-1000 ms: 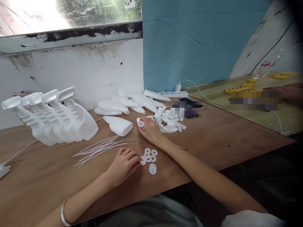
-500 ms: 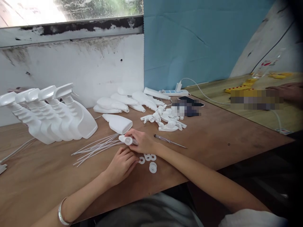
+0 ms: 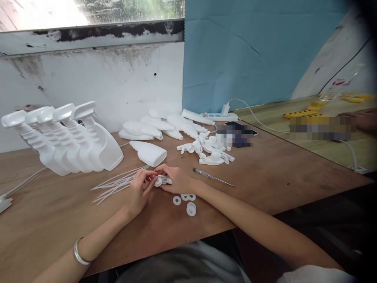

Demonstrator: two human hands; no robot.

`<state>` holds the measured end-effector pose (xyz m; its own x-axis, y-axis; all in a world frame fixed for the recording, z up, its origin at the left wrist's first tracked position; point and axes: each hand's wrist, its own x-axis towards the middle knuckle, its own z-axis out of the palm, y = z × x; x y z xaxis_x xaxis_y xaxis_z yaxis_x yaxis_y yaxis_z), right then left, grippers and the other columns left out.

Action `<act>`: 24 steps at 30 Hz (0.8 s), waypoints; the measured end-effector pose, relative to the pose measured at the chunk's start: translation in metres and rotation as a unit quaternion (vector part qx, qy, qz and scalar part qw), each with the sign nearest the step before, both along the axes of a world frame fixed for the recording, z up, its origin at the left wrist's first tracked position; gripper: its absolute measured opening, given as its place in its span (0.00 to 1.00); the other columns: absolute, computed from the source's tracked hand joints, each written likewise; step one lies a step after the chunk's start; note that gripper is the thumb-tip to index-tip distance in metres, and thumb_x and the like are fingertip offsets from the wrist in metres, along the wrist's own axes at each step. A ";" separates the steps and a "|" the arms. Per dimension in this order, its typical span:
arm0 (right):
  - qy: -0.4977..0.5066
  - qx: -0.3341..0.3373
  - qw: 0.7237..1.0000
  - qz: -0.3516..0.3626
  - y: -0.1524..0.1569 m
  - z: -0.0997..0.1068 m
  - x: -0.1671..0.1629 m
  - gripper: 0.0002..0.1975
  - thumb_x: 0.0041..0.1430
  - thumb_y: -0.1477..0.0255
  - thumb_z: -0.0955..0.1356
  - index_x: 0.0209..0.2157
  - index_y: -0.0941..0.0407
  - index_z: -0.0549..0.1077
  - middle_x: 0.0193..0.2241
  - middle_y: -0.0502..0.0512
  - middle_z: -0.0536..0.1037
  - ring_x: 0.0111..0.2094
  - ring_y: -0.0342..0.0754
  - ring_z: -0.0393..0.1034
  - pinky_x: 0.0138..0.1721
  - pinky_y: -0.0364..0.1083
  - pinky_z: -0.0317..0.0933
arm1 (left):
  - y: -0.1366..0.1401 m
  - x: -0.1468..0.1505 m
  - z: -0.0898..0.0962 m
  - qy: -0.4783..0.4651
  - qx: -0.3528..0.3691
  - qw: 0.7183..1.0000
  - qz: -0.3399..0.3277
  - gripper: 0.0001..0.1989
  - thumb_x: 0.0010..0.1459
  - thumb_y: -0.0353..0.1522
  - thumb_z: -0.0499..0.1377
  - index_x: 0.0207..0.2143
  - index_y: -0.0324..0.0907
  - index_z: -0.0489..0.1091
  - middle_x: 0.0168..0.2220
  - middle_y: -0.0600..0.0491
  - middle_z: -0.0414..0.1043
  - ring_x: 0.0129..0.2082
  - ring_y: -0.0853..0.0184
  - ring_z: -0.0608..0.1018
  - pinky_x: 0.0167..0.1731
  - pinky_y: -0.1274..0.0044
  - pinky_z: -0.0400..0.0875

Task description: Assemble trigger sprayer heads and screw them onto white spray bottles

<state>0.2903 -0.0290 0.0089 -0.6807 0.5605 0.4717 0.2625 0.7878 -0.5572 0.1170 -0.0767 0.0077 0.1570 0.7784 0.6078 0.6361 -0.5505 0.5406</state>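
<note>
Wooden table; hands clasp sprayer head.

Bare table lies open to the right of the screwdriver. On the left, thin tubes and standing spray bottles block the way. Behind, lying bottles and trigger parts crowd the wall side; small rings, maybe six, lie near the front edge.

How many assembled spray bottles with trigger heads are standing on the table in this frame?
5. The assembled spray bottles stand in one overlapping row at the table's left rear, by the white wall. The overlap could hide another.
</note>
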 end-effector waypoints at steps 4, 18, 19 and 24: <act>0.018 -0.036 0.999 0.020 -0.001 -0.001 -0.001 0.20 0.49 0.76 0.67 0.44 0.55 0.60 0.41 0.54 0.72 0.40 0.46 0.71 0.40 0.45 0.63 | 0.001 0.000 0.002 -0.005 -0.007 1.000 0.003 0.03 0.58 0.31 0.54 0.34 0.42 0.66 0.30 0.54 0.65 0.28 0.70 0.66 0.29 0.78 0.62; 0.006 -0.003 1.000 0.019 0.002 0.002 0.002 0.14 0.50 0.74 0.66 0.39 0.55 0.60 0.33 0.51 0.74 0.32 0.44 0.70 0.33 0.42 0.61 | 0.001 0.002 0.004 0.017 -0.084 0.996 -0.006 0.06 0.52 0.31 0.57 0.32 0.41 0.61 0.32 0.54 0.66 0.33 0.68 0.70 0.34 0.75 0.64; -0.007 0.021 1.000 0.014 0.002 0.002 0.003 0.12 0.50 0.74 0.66 0.38 0.55 0.61 0.32 0.51 0.74 0.32 0.44 0.69 0.33 0.42 0.61 | 0.001 0.002 0.004 0.017 -0.086 0.996 -0.002 0.06 0.52 0.32 0.57 0.32 0.42 0.61 0.31 0.54 0.67 0.32 0.68 0.70 0.34 0.75 0.64; -0.042 0.131 0.990 0.007 0.005 0.002 0.005 0.06 0.52 0.73 0.64 0.35 0.55 0.65 0.31 0.51 0.73 0.30 0.44 0.67 0.29 0.41 0.57 | 0.001 0.001 0.005 0.041 -0.062 0.997 -0.009 0.04 0.53 0.32 0.56 0.29 0.42 0.61 0.29 0.55 0.67 0.30 0.68 0.70 0.34 0.75 0.64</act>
<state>0.2956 -0.0245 0.0105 -0.7299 0.4166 0.5420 0.2876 0.9064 -0.3095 0.1177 -0.0756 0.0129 0.2164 0.8436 0.4914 0.6714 -0.4940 0.5524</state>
